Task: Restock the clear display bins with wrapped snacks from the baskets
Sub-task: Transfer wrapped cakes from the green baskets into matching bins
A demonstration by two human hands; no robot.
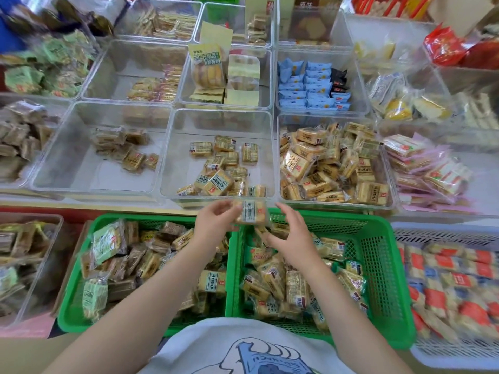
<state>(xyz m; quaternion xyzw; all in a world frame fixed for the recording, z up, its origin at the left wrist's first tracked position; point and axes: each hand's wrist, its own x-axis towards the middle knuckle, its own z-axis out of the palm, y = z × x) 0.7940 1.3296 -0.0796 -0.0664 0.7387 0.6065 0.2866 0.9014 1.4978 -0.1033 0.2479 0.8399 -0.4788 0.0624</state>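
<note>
Here, one wrapped snack [249,213] is held between both hands, just short of the middle clear bin [172,157].

It is pinched by the left hand [216,222]; the right hand [290,233] seems half-curled beside it, contact blurred. Its long axis runs crosswise; the bin lies directly ahead. Two green baskets [378,255] are counted below.

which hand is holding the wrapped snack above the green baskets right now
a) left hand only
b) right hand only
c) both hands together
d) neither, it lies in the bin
a: the left hand pinches the small clear-wrapped golden snack pack by its fingertips over the green plastic mesh baskets, while the right hand hovers beside it with fingers spread, not on the pack.
</note>
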